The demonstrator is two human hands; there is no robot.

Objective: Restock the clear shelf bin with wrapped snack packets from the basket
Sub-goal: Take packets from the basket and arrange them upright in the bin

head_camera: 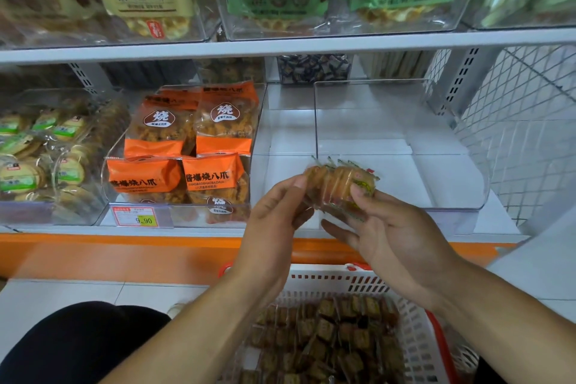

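Gripping a light, crinkly, slippery stack of snack packets [339, 188] end-to-end, left hand [274, 221] and right hand [396, 234] should support underneath, clear bin [452, 146] at one o'clock.

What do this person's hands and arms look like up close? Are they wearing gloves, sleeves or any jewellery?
Both hands are bare: no gloves on the left hand or the right hand. The forearms are uncovered as far as the picture shows, so no sleeves are visible. No rings, watch or bracelets show on the visible sides of the fingers and wrists. Fingernails are short and unpainted. Dark clothing shows at the lower left.
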